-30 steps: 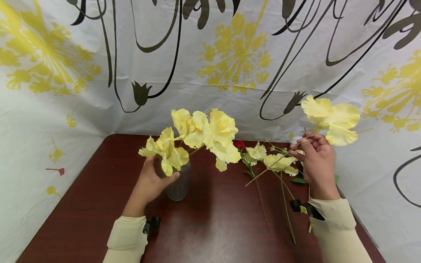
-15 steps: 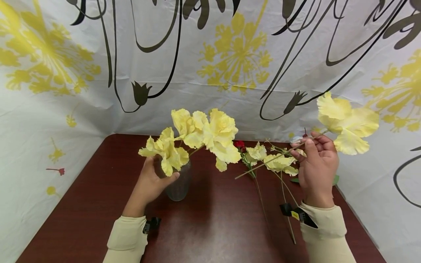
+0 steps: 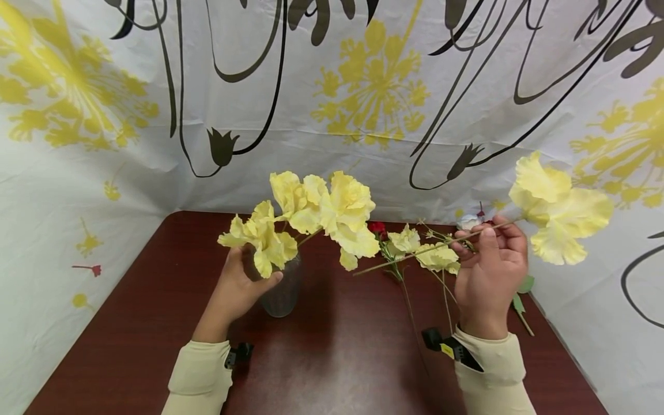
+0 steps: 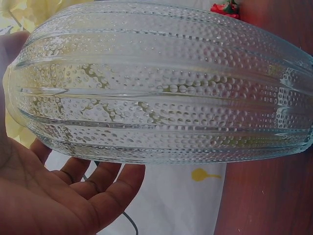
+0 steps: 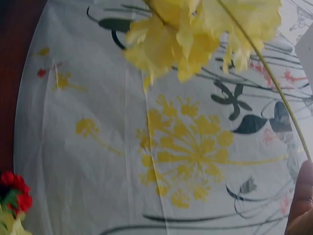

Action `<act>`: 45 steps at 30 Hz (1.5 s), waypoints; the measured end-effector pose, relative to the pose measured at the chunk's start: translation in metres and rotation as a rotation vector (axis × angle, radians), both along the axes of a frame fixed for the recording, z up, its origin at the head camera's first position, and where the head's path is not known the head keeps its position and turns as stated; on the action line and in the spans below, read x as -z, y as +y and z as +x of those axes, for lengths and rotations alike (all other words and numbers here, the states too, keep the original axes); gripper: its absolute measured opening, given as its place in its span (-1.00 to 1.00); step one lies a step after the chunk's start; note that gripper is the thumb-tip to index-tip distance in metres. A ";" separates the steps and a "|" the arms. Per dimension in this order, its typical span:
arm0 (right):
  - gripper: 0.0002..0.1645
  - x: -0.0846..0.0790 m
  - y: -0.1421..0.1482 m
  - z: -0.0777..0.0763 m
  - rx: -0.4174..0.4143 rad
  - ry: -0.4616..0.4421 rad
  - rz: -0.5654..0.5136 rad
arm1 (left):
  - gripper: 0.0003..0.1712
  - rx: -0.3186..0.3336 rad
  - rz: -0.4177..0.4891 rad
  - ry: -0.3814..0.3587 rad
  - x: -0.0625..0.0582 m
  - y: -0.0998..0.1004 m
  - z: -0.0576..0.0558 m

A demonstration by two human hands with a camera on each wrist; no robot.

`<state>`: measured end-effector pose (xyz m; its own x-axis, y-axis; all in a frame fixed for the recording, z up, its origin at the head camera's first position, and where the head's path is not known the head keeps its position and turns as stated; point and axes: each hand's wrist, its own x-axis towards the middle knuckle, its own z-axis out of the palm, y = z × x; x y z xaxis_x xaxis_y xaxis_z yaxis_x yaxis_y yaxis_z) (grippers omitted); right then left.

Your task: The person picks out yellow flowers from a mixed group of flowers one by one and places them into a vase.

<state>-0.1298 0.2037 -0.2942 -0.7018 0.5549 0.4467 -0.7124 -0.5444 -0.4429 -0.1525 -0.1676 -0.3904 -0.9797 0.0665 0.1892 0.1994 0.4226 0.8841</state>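
My left hand (image 3: 233, 297) grips a clear glass vase (image 3: 280, 297) near its neck. In the left wrist view the ribbed, dimpled vase (image 4: 166, 88) fills the frame, fingers curled against its side. Several yellow artificial flowers (image 3: 347, 207) stand in the vase and spread over its mouth. To the right, above the table, my right hand (image 3: 490, 282) pinches a single yellow flower (image 3: 562, 213) by its stem. Its bloom is at the right, and the bare stem end reaches left, toward the vase blooms. The right wrist view shows this stem (image 5: 274, 83) crossing before yellow blooms (image 5: 181, 39).
On the dark red-brown table (image 3: 353, 346) lie a red flower (image 3: 377, 229), several yellow flowers (image 3: 437, 257) with long stems, a white flower (image 3: 468, 222) and a green-leaved stem (image 3: 524, 305). A patterned white sheet (image 3: 321, 115) hangs behind the table.
My right hand has moved slightly down and left. The pinched flower has turned: its bloom shifted right and a little down, and its stem end moved left and up. My left hand and the vase stayed still.
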 end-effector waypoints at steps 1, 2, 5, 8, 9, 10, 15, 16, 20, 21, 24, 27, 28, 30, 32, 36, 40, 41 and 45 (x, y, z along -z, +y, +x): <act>-0.64 0.001 -0.003 0.000 0.006 0.006 -0.011 | 0.04 0.000 0.001 0.001 0.000 0.000 0.000; -0.64 0.001 -0.007 -0.001 0.011 0.013 -0.018 | 0.04 0.002 0.002 0.001 0.000 0.000 0.000; -0.64 0.004 -0.018 -0.003 0.020 0.036 -0.033 | 0.04 0.002 0.006 0.005 0.000 -0.001 0.000; -0.64 0.006 -0.028 -0.005 0.026 0.040 -0.037 | 0.05 -0.003 0.001 0.005 0.001 -0.001 0.000; -0.65 0.007 -0.031 -0.005 0.027 0.038 -0.038 | 0.05 -0.004 0.000 0.006 0.001 -0.001 0.000; -0.66 0.008 -0.035 -0.006 0.026 0.036 -0.038 | 0.05 -0.003 -0.002 0.009 0.002 -0.001 0.000; -0.72 0.009 -0.053 -0.010 0.034 0.035 0.005 | 0.04 0.014 0.013 0.031 0.003 -0.001 -0.002; -0.73 0.009 -0.056 -0.011 0.035 0.037 0.019 | 0.03 0.017 0.018 0.037 0.003 -0.002 -0.002; -0.77 0.009 -0.071 -0.017 0.042 0.041 0.097 | 0.01 0.024 0.030 0.058 0.004 -0.002 -0.003; -0.78 0.010 -0.075 -0.018 0.045 0.037 0.120 | 0.00 0.023 0.029 0.062 0.005 -0.002 -0.004; -0.79 0.013 -0.085 -0.021 0.032 0.035 0.174 | -0.01 0.018 0.021 0.067 0.006 -0.002 -0.004; -0.80 0.017 -0.093 -0.023 0.039 0.027 0.251 | 0.02 0.001 0.000 0.045 0.006 -0.002 -0.003; -0.80 0.019 -0.095 -0.024 0.048 0.026 0.280 | 0.04 -0.004 -0.007 0.035 0.006 -0.002 -0.003; -0.80 0.021 -0.098 -0.027 0.073 0.025 0.336 | 0.08 -0.011 -0.020 0.011 0.005 -0.002 -0.002; -0.79 0.023 -0.100 -0.029 0.080 0.029 0.358 | 0.11 -0.013 -0.026 -0.004 0.005 -0.002 -0.002; -0.78 0.026 -0.103 -0.034 0.075 0.029 0.365 | 0.14 -0.012 -0.028 -0.018 0.003 -0.002 -0.001; -0.77 0.028 -0.105 -0.038 0.074 0.022 0.390 | 0.16 -0.014 -0.024 -0.030 0.002 -0.002 -0.001; -0.77 0.028 -0.106 -0.039 0.075 0.019 0.398 | 0.16 -0.015 -0.026 -0.032 0.002 -0.002 -0.001; -0.75 0.027 -0.109 -0.041 0.058 -0.001 0.410 | 0.16 -0.016 -0.026 -0.034 0.002 -0.001 0.000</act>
<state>-0.1711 0.0948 -0.3217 -0.6752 0.3700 0.6381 -0.7360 -0.2820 -0.6154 -0.1529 -0.1689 -0.3925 -0.9865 0.0549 0.1545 0.1626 0.4481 0.8791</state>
